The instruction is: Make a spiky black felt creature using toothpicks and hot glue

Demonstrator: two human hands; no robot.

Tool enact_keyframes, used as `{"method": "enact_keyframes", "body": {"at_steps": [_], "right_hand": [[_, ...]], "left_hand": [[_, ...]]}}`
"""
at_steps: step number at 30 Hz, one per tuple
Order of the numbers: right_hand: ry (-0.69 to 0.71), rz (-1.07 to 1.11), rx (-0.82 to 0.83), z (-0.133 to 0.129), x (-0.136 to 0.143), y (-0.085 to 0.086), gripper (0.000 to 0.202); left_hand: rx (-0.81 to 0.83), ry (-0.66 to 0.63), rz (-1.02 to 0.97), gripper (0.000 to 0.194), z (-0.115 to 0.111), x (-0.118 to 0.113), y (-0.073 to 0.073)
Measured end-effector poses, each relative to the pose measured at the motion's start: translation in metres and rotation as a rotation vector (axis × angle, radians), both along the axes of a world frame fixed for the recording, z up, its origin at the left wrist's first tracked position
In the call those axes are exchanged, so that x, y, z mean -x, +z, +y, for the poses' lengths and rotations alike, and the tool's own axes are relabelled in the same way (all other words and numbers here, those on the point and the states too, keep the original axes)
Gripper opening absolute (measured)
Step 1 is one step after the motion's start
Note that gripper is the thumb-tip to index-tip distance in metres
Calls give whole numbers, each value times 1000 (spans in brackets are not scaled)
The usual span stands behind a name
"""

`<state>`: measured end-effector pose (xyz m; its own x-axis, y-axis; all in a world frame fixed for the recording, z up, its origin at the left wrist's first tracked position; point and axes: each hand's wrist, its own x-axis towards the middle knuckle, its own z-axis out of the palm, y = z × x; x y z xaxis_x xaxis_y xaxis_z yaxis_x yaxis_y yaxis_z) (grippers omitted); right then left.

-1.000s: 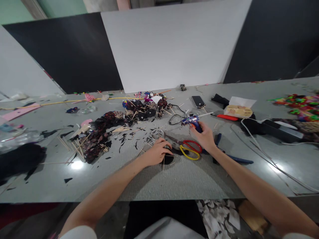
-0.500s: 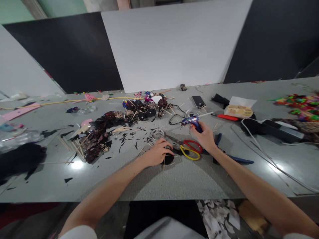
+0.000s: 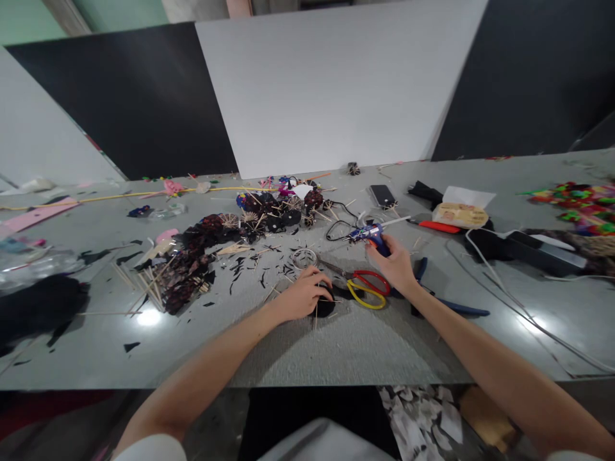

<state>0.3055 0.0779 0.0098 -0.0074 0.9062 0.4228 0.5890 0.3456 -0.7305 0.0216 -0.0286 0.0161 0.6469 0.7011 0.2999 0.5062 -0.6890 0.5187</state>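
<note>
My right hand [image 3: 394, 264] is wrapped round the handle of a blue glue gun [image 3: 372, 237], whose nozzle points left; a white glue stick sticks out of its back. My left hand [image 3: 307, 294] rests with bent fingers on a round black piece [image 3: 325, 308] that has thin wooden sticks across it. The fingertips partly cover that piece. Between my hands lie scissors with one red and one yellow handle [image 3: 368, 299], and a clear ring-shaped item [image 3: 304, 258] sits just beyond my left hand.
Black clusters with sticks [image 3: 187, 275] and dark scraps spread to the left. A phone [image 3: 383, 196], a wipes pack [image 3: 460, 215], a red-handled cutter [image 3: 438, 226], blue-handled pliers [image 3: 464, 309] and white cables lie to the right. Upright boards [image 3: 336, 89] stand behind.
</note>
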Motion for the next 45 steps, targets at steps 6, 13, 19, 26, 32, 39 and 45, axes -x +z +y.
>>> {"method": "enact_keyframes", "body": {"at_steps": [6, 13, 19, 26, 32, 39, 45], "right_hand": [[-2, -2, -3, -2, 1, 2, 46], [22, -6, 1, -1, 1, 2, 45], [18, 9, 1, -2, 2, 2, 48], [18, -25, 15, -2, 1, 3, 48], [-5, -207, 68, 3, 0, -2, 46], [33, -279, 80, 9, -2, -13, 48], [1, -505, -10, 7, -4, -18, 57]], "left_hand": [[-10, -7, 8, 44, 0, 1, 0], [-38, -14, -1, 45, 2, 3, -4], [-26, -16, 29, 46, 1, 3, 1], [-27, 48, -1, 44, 0, 0, -3], [-72, 154, -120, 37, 8, 6, -10], [-92, 285, -186, 35, 15, 15, -11], [-76, 304, -100, 30, 13, 13, -11]]}}
